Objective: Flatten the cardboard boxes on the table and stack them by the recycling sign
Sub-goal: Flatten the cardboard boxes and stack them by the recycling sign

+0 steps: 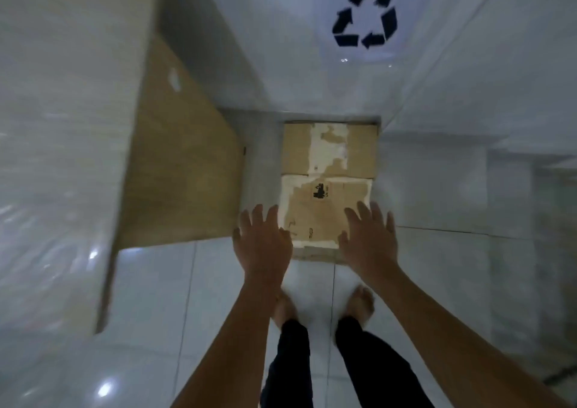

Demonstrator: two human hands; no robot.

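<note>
A flattened cardboard box (327,185) with torn white tape patches lies on the white floor against the wall, below the black recycling sign (365,11). My left hand (262,242) hovers at its near left corner, fingers spread, holding nothing. My right hand (368,239) hovers at its near right corner, also spread and empty. Whether either palm touches the cardboard I cannot tell. The view is motion-blurred.
A tall light-brown wooden panel (181,170) stands at the left, beside the cardboard. White tiled floor (150,298) stretches around my bare feet (359,304). A white wall rises on the right (468,95).
</note>
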